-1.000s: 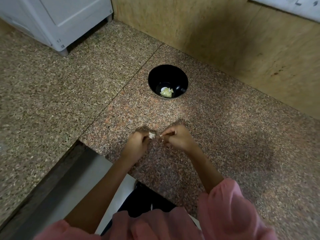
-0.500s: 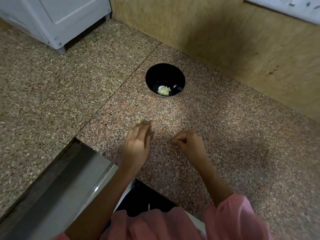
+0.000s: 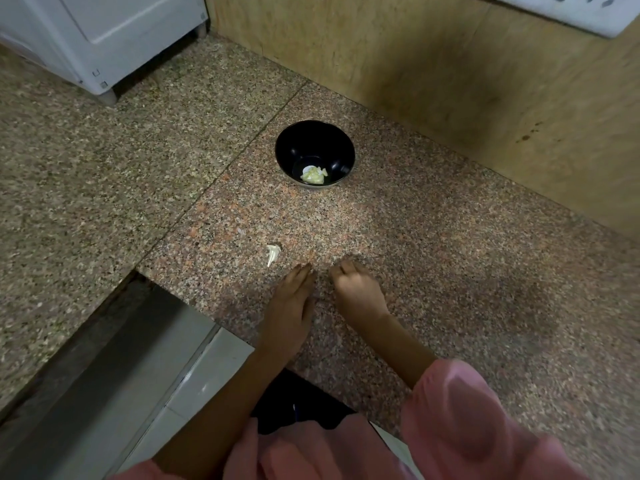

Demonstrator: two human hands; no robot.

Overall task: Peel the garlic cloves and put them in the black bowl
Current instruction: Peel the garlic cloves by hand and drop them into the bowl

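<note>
Granite counter [image 3: 450,271], speckled pink and brown, fills most of the frame. Above centre on it stands the black bowl [image 3: 315,147], with pale peeled garlic pieces [image 3: 313,175] at its bottom. Below the bowl, a small white scrap [image 3: 272,252] lies on the stone, just up and left of the left hand [image 3: 291,299], whose fingers lie straight and together, holding nothing. Just beside it, the right hand [image 3: 356,289] has its fingers curled under; whether they hold anything I cannot tell. A pink sleeve [image 3: 460,410] is blurred at lower right.
</note>
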